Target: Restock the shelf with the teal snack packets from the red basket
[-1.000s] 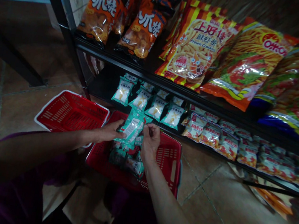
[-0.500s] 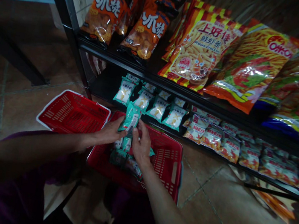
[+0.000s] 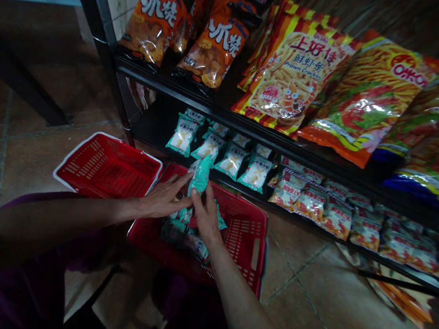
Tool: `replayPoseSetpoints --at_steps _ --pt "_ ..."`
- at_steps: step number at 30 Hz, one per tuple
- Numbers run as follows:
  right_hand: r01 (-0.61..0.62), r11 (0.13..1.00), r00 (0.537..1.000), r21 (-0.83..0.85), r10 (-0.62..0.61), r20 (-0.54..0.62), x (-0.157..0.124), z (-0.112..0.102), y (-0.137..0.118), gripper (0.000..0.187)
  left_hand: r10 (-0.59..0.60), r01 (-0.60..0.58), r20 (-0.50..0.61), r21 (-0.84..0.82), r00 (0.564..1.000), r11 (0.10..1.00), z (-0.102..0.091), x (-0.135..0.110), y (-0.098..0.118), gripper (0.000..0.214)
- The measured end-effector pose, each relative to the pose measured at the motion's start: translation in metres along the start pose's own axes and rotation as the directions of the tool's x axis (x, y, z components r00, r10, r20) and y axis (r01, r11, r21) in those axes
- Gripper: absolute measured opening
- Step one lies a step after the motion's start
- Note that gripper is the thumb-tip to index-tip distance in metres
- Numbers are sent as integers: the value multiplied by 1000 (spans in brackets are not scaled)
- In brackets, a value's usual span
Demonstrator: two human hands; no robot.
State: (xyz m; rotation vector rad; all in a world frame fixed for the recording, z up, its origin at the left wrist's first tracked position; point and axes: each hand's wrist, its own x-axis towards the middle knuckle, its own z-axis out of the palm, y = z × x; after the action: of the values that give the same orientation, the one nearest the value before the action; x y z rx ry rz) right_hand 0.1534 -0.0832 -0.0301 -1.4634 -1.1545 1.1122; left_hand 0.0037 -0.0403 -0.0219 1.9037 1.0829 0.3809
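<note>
Above a red shopping basket, I hold a small green-and-white snack bag up between both hands. My right hand grips its lower right side, with the thumb across the front. My left hand has its fingers against the left side of the same bag, partly hidden behind it. More green snack bags lie in the basket below my hands. Just beyond, matching small bags stand in rows on the lower shelf.
A second red basket sits to the left on the tiled floor. The black shelf rises ahead, its upper level holding orange snack bags and prawn cracker bags. Small red-and-white packets line the lower shelf at right.
The held snack bag has turned in my hands, from a face with a pale label to its green edge and a white side. Both hands stay over the basket.
</note>
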Motion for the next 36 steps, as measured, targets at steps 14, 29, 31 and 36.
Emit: replayPoseSetpoints --at_steps 14,29,31,36 --pt "-266 730 935 630 354 -14 6 4 2 41 19 -39 -193 -99 981 994 -1 11 -11 46" --pt "-346 815 927 464 373 36 7 1 11 39 -332 318 138 -748 933 583 -6 11 -9 38" --pt "-364 809 916 462 400 21 7 3 12 42 -384 346 118 -717 916 605 -6 11 -9 33" --pt "-395 785 893 477 449 -1 8 4 17 40 -376 342 108 -689 920 639 -4 10 -20 33"
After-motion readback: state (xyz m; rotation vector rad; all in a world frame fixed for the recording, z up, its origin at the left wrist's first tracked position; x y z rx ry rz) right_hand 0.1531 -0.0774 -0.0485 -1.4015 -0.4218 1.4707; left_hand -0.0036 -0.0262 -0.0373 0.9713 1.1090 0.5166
